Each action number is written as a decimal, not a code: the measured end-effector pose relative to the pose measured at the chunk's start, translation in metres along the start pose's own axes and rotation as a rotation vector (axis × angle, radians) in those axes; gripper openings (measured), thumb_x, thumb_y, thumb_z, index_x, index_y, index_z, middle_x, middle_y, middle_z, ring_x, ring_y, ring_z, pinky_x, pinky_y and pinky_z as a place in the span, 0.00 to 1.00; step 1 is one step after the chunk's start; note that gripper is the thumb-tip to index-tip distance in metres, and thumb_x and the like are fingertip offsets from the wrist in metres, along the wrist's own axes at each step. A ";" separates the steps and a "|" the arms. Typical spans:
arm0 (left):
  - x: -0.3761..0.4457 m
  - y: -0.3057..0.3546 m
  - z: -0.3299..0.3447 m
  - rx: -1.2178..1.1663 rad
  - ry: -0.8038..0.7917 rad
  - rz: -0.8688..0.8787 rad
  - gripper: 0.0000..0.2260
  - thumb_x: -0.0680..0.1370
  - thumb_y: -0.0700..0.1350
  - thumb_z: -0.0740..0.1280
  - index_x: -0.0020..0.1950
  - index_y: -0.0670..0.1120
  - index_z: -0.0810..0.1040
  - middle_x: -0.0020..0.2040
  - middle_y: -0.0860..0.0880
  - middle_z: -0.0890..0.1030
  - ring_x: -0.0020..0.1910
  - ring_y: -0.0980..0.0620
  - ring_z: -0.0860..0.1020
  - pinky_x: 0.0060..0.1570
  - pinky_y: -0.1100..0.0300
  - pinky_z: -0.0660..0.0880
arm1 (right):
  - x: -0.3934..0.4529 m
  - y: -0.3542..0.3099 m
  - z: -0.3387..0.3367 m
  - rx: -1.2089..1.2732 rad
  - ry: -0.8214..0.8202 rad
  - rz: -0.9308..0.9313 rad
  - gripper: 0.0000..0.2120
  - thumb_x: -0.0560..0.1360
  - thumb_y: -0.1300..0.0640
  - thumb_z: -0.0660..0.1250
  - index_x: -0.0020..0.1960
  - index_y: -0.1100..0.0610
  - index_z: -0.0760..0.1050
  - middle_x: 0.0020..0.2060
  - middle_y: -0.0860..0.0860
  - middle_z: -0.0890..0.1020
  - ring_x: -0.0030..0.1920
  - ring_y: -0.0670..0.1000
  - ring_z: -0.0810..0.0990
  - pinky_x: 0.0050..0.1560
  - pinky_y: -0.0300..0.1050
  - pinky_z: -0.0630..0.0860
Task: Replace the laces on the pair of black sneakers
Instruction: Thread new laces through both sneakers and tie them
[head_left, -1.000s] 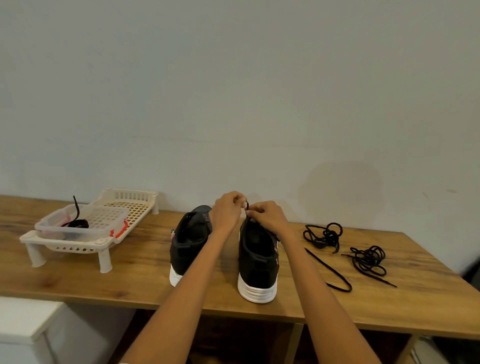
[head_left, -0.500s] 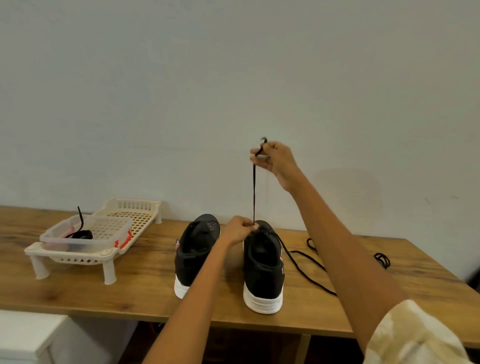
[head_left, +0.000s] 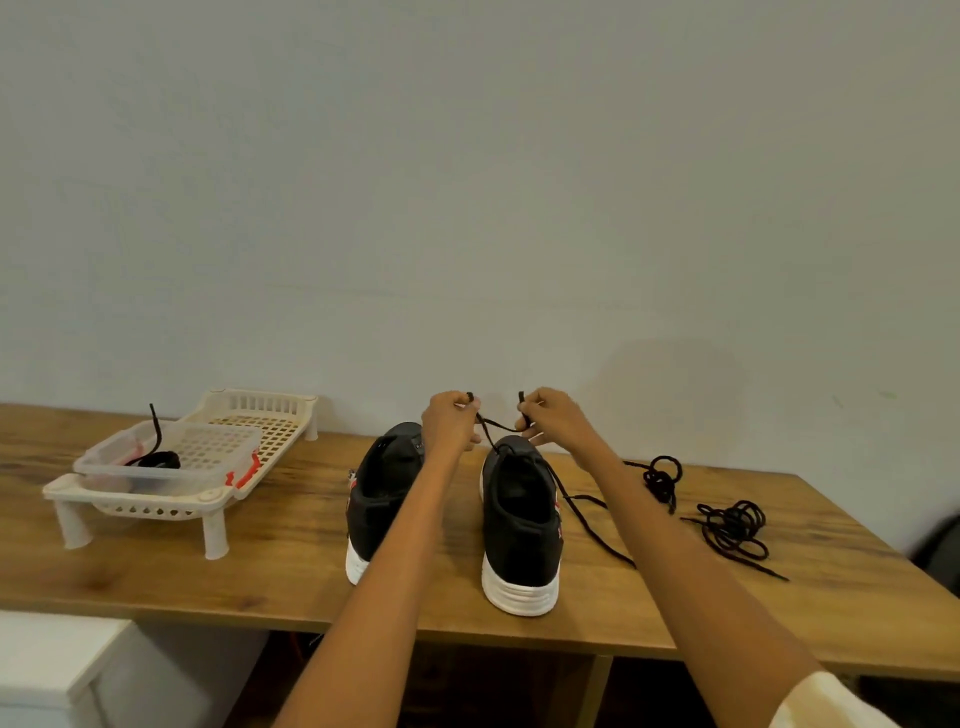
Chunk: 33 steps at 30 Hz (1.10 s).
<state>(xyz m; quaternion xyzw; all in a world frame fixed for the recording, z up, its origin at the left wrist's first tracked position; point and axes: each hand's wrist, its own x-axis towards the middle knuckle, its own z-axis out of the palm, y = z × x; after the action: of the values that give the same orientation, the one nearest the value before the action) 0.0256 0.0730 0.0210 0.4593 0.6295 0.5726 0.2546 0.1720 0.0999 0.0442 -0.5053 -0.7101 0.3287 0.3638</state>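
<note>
We pinch the soft, floppy lace (head_left: 500, 427) near its tips with our left hand (head_left: 448, 427) and right hand (head_left: 551, 418).

Soft even light — slight blur, edges bowed.

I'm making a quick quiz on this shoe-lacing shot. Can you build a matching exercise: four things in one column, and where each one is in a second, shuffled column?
Things:
1. lace
2. clear tub
3. loose laces
4. left sneaker

Places:
A. lying on the table, right of the shoes
B. pinched between the left hand and right hand
C. sitting on the cream rack
D. partly hidden behind the left forearm

Pairs: 1-B, 2-C, 3-A, 4-D
</note>
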 end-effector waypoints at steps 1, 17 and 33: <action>0.000 -0.001 -0.003 0.185 -0.021 -0.009 0.13 0.79 0.41 0.64 0.63 0.40 0.72 0.55 0.42 0.79 0.43 0.45 0.81 0.40 0.54 0.79 | -0.002 0.003 0.004 0.007 0.020 -0.014 0.06 0.80 0.58 0.60 0.50 0.60 0.74 0.43 0.55 0.83 0.37 0.51 0.80 0.45 0.47 0.79; -0.012 0.006 0.021 0.139 -0.242 0.323 0.06 0.75 0.40 0.70 0.50 0.42 0.84 0.48 0.46 0.84 0.48 0.54 0.78 0.51 0.64 0.71 | -0.024 0.024 0.013 -0.226 0.090 -0.133 0.08 0.78 0.51 0.63 0.45 0.54 0.76 0.37 0.46 0.77 0.40 0.47 0.75 0.36 0.37 0.67; -0.032 0.001 0.033 0.460 -0.388 0.296 0.15 0.77 0.34 0.61 0.60 0.40 0.80 0.61 0.43 0.80 0.62 0.46 0.75 0.62 0.59 0.69 | -0.040 0.054 -0.014 0.409 -0.067 0.262 0.14 0.73 0.70 0.62 0.57 0.76 0.74 0.45 0.63 0.77 0.44 0.58 0.78 0.47 0.51 0.80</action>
<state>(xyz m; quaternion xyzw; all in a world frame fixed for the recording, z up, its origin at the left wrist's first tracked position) 0.0689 0.0610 0.0085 0.6917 0.6085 0.3482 0.1733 0.2186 0.0775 -0.0009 -0.4976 -0.5688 0.5265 0.3893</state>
